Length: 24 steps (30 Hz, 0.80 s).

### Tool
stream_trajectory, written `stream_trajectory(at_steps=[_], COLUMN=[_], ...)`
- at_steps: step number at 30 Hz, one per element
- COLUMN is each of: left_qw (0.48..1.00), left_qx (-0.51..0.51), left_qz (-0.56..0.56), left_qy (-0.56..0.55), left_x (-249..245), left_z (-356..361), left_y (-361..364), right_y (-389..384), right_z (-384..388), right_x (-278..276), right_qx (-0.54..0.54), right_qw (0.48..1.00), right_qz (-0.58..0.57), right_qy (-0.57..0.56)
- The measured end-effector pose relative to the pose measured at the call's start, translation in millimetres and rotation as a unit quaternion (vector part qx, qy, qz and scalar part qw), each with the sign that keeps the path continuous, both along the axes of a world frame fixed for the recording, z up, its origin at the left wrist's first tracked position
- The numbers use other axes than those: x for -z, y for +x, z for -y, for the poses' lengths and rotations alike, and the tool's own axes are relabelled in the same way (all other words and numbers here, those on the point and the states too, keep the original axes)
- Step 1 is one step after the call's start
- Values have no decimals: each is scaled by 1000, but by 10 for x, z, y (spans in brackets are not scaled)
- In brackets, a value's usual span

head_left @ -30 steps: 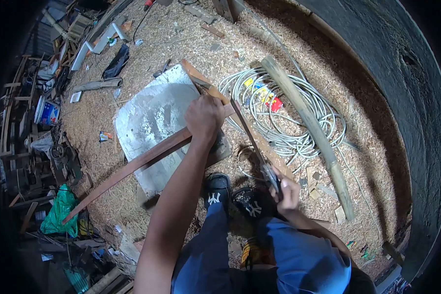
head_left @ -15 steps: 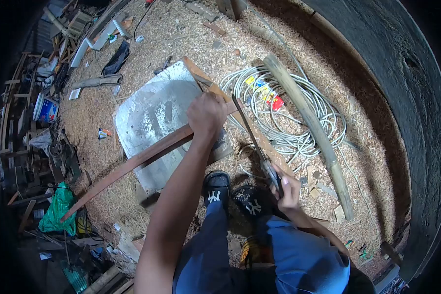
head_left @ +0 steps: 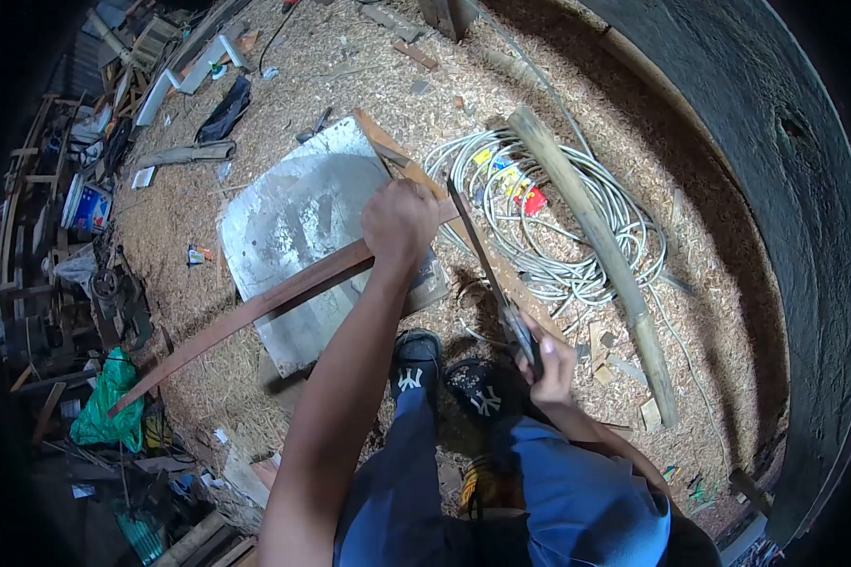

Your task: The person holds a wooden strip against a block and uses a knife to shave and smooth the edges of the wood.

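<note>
My left hand [head_left: 400, 224] is closed around a long reddish-brown wooden strip [head_left: 284, 296], near the strip's far end. The strip slants down to the left, over a grey, stained flat sheet [head_left: 274, 222]. In my right hand [head_left: 550, 370] is the handle of a handsaw [head_left: 487, 257]. Its dark blade points up and away, lying against the end of the strip just right of my left hand. Under the blade runs a wooden plank [head_left: 522, 291], slanting from upper left to lower right. Whether the teeth are in the wood cannot be made out.
A coil of pale cable [head_left: 577, 269] lies on the shavings-covered ground to the right, with a bamboo pole [head_left: 607, 236] across it. A dark curved wall [head_left: 794, 217] stands on the right. At left are a green plastic bag [head_left: 111, 406] and piled scraps. My shoes [head_left: 416, 364] are below.
My right hand and the saw have shifted very slightly toward my body. My left hand keeps its grip on the strip, and the view has turned a little.
</note>
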<state>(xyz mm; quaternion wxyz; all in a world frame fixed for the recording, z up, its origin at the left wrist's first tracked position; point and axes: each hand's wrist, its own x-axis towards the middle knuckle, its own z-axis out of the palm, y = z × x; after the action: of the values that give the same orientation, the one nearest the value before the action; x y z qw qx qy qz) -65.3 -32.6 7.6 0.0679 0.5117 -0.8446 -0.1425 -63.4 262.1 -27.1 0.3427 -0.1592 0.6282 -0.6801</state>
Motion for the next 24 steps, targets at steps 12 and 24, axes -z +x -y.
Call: stream_trajectory(at_steps=[12,24], left_qw=[1000,994], left_qx=[7,13], left_qz=[-16,-69], left_qy=[-25,-87], left_x=[13,130], left_z=[28,25], left_y=[-20,-4], right_y=[39,-128], right_z=[-52,353], right_x=[2,-37], right_qx=[-18,-34], right_qw=[1000,995], right_qz=[-24,-98], right_qy=[5,-8])
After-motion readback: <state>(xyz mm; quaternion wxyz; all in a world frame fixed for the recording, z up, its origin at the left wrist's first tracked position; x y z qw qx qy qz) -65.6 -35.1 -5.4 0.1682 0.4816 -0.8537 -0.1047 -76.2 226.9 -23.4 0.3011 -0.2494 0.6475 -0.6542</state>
